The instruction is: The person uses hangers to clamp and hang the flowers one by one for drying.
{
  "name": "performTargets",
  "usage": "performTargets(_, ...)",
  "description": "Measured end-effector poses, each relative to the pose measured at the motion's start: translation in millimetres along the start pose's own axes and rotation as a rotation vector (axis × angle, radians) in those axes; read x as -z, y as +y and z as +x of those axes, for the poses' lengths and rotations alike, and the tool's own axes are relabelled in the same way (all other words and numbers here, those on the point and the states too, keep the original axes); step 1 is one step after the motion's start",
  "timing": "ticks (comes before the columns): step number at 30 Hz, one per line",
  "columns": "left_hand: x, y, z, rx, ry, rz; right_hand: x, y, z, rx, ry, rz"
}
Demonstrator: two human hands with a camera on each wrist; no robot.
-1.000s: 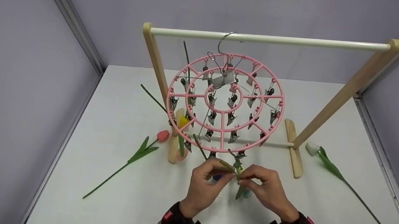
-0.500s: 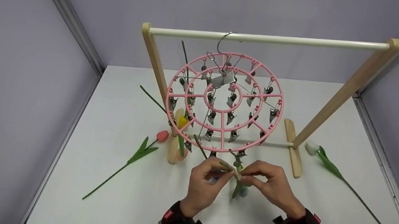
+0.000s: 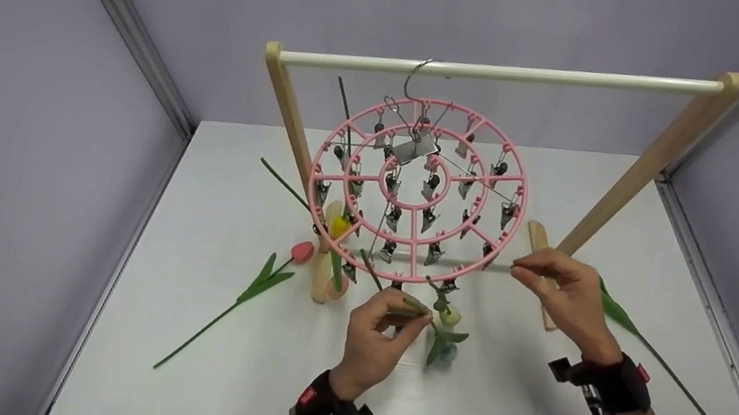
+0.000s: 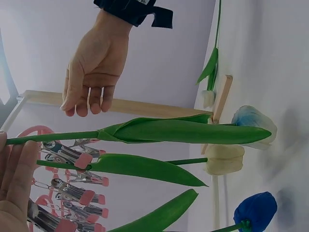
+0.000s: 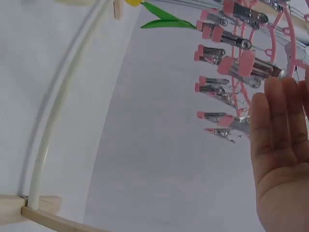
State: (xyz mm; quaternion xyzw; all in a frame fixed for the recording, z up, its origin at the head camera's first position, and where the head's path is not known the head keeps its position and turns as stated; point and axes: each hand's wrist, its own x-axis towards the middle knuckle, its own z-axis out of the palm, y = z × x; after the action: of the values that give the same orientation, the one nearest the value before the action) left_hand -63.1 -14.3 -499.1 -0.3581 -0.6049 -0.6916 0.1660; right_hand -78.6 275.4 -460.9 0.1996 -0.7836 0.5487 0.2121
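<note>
My left hand (image 3: pixel 377 341) pinches the green stem of a tulip (image 3: pixel 446 353) between thumb and fingertips, below the front rim of a pink round clip hanger (image 3: pixel 410 263). In the left wrist view this tulip (image 4: pixel 256 127) hangs head down, pale blue and white, with long leaves. Just beyond it a cream tulip (image 4: pixel 225 159) hangs head down by the metal clips (image 4: pixel 72 154); a dark blue tulip (image 4: pixel 256 211) hangs nearby. My right hand (image 3: pixel 568 301) is in the air right of the hanger. It holds nothing, thumb and forefinger close together.
The hanger hooks on the white bar (image 3: pixel 537 76) of a wooden rack (image 3: pixel 638 171). A yellow tulip (image 3: pixel 340 226) and a peach tulip (image 3: pixel 337 289) are by its left foot. A red tulip (image 3: pixel 301 251) lies left on the table; a white tulip (image 4: pixel 207 99) lies right.
My right hand has let go of the pale blue tulip's stem and moved right and away from the left hand. The left hand has kept its pinch, almost in place.
</note>
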Motion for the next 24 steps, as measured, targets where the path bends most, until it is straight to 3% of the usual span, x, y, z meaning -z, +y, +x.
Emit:
performTargets(5, 0.2, 0.4, -2.0, 0.030, -0.002, -0.007, 9.6, 9.7, 18.5, -0.047, 0.100, -0.069)
performTargets(9, 0.1, 0.2, -2.4, 0.029, 0.001, -0.007, 11.0, 21.1, 30.4, -0.081, 0.130, -0.063)
performTargets(17, -2.4, 0.4, 0.2, 0.002, -0.006, -0.011, 11.4, 40.8, 49.8, -0.112, 0.077, -0.025)
performTargets(24, -2.6, -0.3, 0.2, -0.009, -0.011, -0.016, 9.4, 43.3, 62.1, -0.108, 0.029, 0.013)
